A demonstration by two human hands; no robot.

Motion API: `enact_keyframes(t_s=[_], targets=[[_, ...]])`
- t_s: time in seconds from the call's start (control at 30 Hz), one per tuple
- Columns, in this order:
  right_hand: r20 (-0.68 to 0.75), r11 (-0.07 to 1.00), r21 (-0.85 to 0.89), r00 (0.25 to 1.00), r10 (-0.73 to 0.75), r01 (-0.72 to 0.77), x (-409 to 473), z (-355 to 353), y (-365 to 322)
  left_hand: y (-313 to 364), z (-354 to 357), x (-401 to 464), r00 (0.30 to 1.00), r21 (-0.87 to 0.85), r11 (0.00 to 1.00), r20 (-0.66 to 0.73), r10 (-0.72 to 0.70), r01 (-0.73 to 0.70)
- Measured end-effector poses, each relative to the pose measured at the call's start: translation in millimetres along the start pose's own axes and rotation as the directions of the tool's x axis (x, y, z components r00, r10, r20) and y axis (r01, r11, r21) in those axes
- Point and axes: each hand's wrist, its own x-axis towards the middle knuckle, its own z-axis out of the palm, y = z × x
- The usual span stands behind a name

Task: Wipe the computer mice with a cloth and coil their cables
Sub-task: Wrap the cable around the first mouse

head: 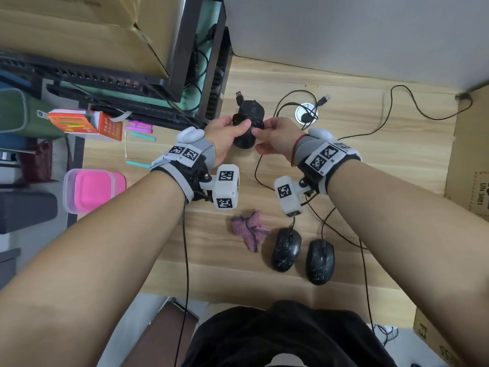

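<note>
Both hands coil a mouse cable near the desk's far edge.

Left hand [225,136] and right hand [275,136] pinch the held mouse [243,140] and its cable, fingers curled; its long axis runs near-to-far, cable end pointing away. A loose pinch could let the coil spring open.

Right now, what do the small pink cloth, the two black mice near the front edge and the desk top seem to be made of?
The small pink cloth looks like knitted or woven fabric: crumpled, ribbed, with darker edge stitching. The two black mice look like hard plastic, slightly glossy, with pale speckles, perhaps dust or wear. The desk top shows light wood grain, probably laminate; real wood cannot be excluded.
</note>
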Motion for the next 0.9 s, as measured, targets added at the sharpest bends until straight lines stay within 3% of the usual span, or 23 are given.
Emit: enact_keyframes(t_s=[0.13,0.4,0.57,0.9], targets=[[-0.059,0.998,-0.060,0.998,0.003,-0.006,20.2,7.1,-6.2,-2.5,1.1,5.3,1.000,0.092,0.996,0.001,-0.005,0.005],[-0.111,0.881,-0.472,0.991,-0.072,0.011,37.6,17.4,-14.3,-4.9,-2.2,17.1,1.000,0.246,0.969,0.002,-0.027,0.025],[-0.086,0.895,-0.443,0.991,-0.103,0.054,40.6,19.5,-19.8,-5.4,-6.1,19.6,0.999,0.297,0.954,-0.031,-0.023,0.032],[-0.156,0.949,-0.315,0.988,-0.017,-0.033,46.4,22.7,-15.9,-12.4,-8.2,15.8,1.000,0.331,0.944,-0.029,-0.003,0.012]])
